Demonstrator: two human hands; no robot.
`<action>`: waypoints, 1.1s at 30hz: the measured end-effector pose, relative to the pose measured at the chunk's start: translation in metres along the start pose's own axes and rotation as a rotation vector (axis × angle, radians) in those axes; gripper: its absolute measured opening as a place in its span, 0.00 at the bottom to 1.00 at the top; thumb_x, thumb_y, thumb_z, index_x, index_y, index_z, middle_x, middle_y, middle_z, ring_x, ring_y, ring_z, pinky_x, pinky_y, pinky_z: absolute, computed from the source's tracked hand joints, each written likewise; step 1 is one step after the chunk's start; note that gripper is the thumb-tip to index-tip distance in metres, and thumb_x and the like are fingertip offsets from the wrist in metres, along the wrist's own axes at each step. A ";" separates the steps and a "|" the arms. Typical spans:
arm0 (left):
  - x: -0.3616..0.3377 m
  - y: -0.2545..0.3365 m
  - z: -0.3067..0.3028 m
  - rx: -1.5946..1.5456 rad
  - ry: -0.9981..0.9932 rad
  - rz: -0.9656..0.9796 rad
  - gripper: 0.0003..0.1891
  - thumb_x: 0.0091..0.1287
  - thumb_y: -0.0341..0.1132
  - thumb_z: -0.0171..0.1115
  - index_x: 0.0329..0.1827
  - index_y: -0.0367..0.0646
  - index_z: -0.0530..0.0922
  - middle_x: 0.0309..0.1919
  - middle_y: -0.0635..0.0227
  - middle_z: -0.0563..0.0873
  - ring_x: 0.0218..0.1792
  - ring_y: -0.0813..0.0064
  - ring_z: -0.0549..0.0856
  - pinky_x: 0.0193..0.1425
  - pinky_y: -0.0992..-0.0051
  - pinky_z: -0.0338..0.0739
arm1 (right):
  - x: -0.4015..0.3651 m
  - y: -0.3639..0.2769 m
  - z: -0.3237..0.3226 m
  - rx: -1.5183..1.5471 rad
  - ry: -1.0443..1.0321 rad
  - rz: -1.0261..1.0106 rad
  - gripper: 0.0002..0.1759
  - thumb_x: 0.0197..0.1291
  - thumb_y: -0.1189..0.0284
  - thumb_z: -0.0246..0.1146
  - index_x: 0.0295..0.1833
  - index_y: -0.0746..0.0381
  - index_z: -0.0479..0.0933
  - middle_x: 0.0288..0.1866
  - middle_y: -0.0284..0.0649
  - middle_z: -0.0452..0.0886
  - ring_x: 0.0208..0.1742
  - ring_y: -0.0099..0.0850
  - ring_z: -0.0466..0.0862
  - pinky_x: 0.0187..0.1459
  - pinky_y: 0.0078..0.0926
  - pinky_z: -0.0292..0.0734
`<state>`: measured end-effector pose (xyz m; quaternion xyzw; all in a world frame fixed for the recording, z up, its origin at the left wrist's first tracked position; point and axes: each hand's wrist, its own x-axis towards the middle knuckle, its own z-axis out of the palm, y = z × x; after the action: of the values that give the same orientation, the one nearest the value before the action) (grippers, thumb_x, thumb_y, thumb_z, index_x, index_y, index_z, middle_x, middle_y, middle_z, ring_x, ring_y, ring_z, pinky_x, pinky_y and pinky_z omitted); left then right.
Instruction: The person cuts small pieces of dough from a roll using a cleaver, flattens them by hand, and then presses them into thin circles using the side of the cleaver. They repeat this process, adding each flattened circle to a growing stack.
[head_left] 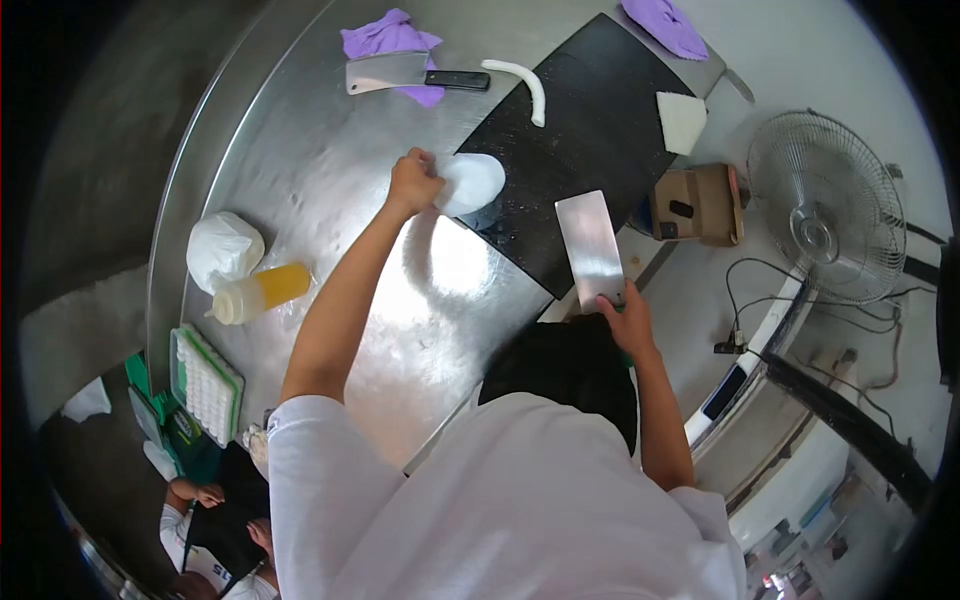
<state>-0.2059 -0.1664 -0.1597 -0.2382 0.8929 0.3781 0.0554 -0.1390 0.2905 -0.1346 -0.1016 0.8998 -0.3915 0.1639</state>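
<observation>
Apparently no writing comes through clearly: the marks on the co-worker's white shirt [205, 566] at lower left and on the green container [186, 428] near it are too small to read, and the squeeze bottle [262, 293] of yellow liquid shows a plain side. The left hand [413, 184] pinches the edge of a white round sheet [474, 182], which overlaps the near-left edge of the black board [590, 140]; whether it touches the board I cannot tell. The right hand [627, 318] is closed around the lower end of a broad metal blade [592, 240], which lies across the board's near edge. A curved white strip [530, 88] sits at the board's far-left edge, close to a black-handled cleaver [395, 72] on a purple cloth [392, 35]. A pale square piece [682, 122] lies at the board's right edge, just above an open cardboard box [718, 205], with a fan [815, 232] further right. Near the bottle are a white plastic bag [224, 252] and a tray of white pieces [208, 390].
</observation>
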 end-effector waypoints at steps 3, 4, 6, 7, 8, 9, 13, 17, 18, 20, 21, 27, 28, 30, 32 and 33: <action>-0.001 -0.024 0.018 -0.091 0.098 -0.098 0.30 0.48 0.41 0.77 0.55 0.37 0.82 0.47 0.50 0.90 0.47 0.51 0.89 0.55 0.61 0.83 | 0.003 -0.011 -0.002 -0.017 -0.042 0.061 0.22 0.62 0.66 0.73 0.51 0.70 0.75 0.41 0.60 0.85 0.44 0.61 0.85 0.44 0.48 0.78; -0.008 -0.016 0.017 -0.071 0.070 -0.132 0.30 0.47 0.43 0.78 0.53 0.36 0.83 0.48 0.49 0.89 0.48 0.51 0.89 0.57 0.61 0.83 | 0.004 -0.012 -0.002 0.023 -0.028 0.063 0.21 0.62 0.66 0.73 0.51 0.70 0.76 0.42 0.58 0.85 0.44 0.56 0.86 0.45 0.45 0.79; -0.016 -0.003 0.020 -0.048 0.112 -0.224 0.27 0.43 0.45 0.80 0.43 0.36 0.85 0.46 0.47 0.89 0.53 0.50 0.87 0.59 0.61 0.82 | 0.009 -0.008 -0.001 0.067 -0.033 0.038 0.21 0.63 0.66 0.73 0.52 0.70 0.77 0.42 0.56 0.86 0.44 0.52 0.87 0.46 0.43 0.79; -0.020 0.005 0.022 -0.006 0.133 -0.296 0.32 0.43 0.44 0.81 0.49 0.35 0.81 0.48 0.46 0.86 0.56 0.49 0.85 0.60 0.60 0.82 | 0.013 0.004 0.002 0.097 -0.039 0.073 0.21 0.63 0.67 0.73 0.54 0.69 0.77 0.43 0.54 0.86 0.44 0.48 0.87 0.47 0.41 0.79; -0.027 0.013 0.026 -0.071 0.192 -0.412 0.35 0.43 0.43 0.82 0.54 0.35 0.78 0.50 0.45 0.85 0.57 0.48 0.84 0.61 0.59 0.82 | 0.017 0.017 0.002 0.126 -0.049 0.109 0.22 0.63 0.67 0.72 0.56 0.69 0.77 0.44 0.52 0.87 0.45 0.44 0.87 0.49 0.38 0.79; -0.032 0.024 0.030 -0.136 0.254 -0.532 0.39 0.43 0.41 0.82 0.58 0.35 0.75 0.52 0.44 0.83 0.58 0.47 0.83 0.61 0.58 0.82 | 0.021 0.018 -0.004 0.129 -0.081 0.087 0.22 0.63 0.67 0.72 0.56 0.69 0.77 0.44 0.52 0.87 0.45 0.44 0.87 0.49 0.38 0.79; -0.028 -0.005 0.069 -0.317 0.370 -0.634 0.46 0.39 0.38 0.84 0.62 0.31 0.69 0.56 0.42 0.81 0.61 0.43 0.81 0.65 0.58 0.81 | 0.059 0.009 -0.028 0.132 -0.179 -0.010 0.20 0.66 0.68 0.70 0.58 0.67 0.78 0.45 0.43 0.86 0.46 0.33 0.84 0.50 0.35 0.79; -0.037 0.007 0.067 -0.378 0.402 -0.907 0.47 0.38 0.43 0.87 0.61 0.28 0.73 0.57 0.39 0.83 0.58 0.47 0.86 0.61 0.60 0.85 | 0.112 0.033 -0.050 0.114 -0.262 -0.131 0.19 0.66 0.67 0.70 0.55 0.68 0.77 0.45 0.45 0.84 0.45 0.34 0.83 0.51 0.36 0.77; -0.039 0.010 0.066 -0.451 0.390 -0.941 0.43 0.39 0.44 0.88 0.57 0.29 0.77 0.58 0.39 0.83 0.58 0.49 0.87 0.60 0.62 0.86 | 0.124 0.033 -0.058 0.134 -0.310 -0.169 0.19 0.66 0.67 0.70 0.55 0.68 0.77 0.45 0.45 0.84 0.45 0.34 0.83 0.51 0.36 0.77; -0.044 0.030 0.054 -0.435 0.419 -0.938 0.36 0.44 0.40 0.85 0.54 0.29 0.79 0.53 0.42 0.86 0.56 0.51 0.88 0.58 0.62 0.86 | 0.150 0.028 -0.077 0.063 -0.355 -0.204 0.23 0.66 0.64 0.69 0.56 0.70 0.75 0.48 0.51 0.84 0.50 0.41 0.83 0.52 0.38 0.77; -0.043 0.031 0.057 -0.459 0.410 -0.915 0.32 0.47 0.39 0.83 0.52 0.29 0.80 0.52 0.43 0.87 0.56 0.51 0.88 0.58 0.61 0.86 | 0.160 0.025 -0.083 0.070 -0.366 -0.216 0.23 0.66 0.64 0.69 0.56 0.70 0.75 0.48 0.51 0.84 0.50 0.41 0.83 0.52 0.38 0.77; -0.035 0.035 0.080 -0.356 0.614 -0.768 0.13 0.53 0.34 0.74 0.39 0.37 0.85 0.38 0.50 0.90 0.45 0.56 0.91 0.49 0.63 0.85 | 0.203 0.020 -0.106 0.041 -0.396 -0.335 0.22 0.69 0.64 0.68 0.55 0.72 0.74 0.44 0.52 0.84 0.44 0.42 0.83 0.49 0.39 0.76; -0.039 0.041 0.080 -0.487 0.638 -0.711 0.12 0.53 0.33 0.74 0.36 0.38 0.84 0.36 0.52 0.90 0.42 0.58 0.91 0.48 0.64 0.84 | 0.204 0.014 -0.108 0.068 -0.385 -0.305 0.20 0.69 0.67 0.67 0.54 0.72 0.74 0.43 0.51 0.83 0.44 0.40 0.82 0.49 0.38 0.76; -0.053 0.066 0.061 -0.619 0.647 -0.617 0.09 0.56 0.30 0.73 0.34 0.38 0.81 0.32 0.57 0.89 0.35 0.66 0.89 0.45 0.66 0.83 | 0.213 0.023 -0.108 0.079 -0.381 -0.251 0.18 0.69 0.67 0.68 0.53 0.71 0.75 0.41 0.48 0.83 0.42 0.39 0.82 0.48 0.39 0.76; -0.057 0.066 0.069 -0.823 0.646 -0.500 0.08 0.58 0.28 0.72 0.35 0.39 0.80 0.32 0.60 0.88 0.36 0.69 0.88 0.42 0.67 0.83 | 0.224 0.056 -0.092 0.116 -0.379 -0.180 0.18 0.68 0.69 0.68 0.52 0.72 0.75 0.41 0.48 0.83 0.41 0.35 0.82 0.46 0.36 0.76; -0.064 0.063 0.071 -1.011 0.632 -0.388 0.08 0.61 0.27 0.71 0.37 0.39 0.78 0.32 0.62 0.88 0.36 0.72 0.88 0.40 0.68 0.82 | 0.217 0.041 -0.093 0.115 -0.390 -0.202 0.18 0.68 0.69 0.68 0.52 0.72 0.75 0.41 0.48 0.83 0.41 0.35 0.82 0.46 0.36 0.76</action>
<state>-0.1844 -0.0540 -0.1510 -0.4930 0.5174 0.6481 -0.2631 -0.3772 0.3128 -0.1525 -0.2552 0.8125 -0.4296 0.3002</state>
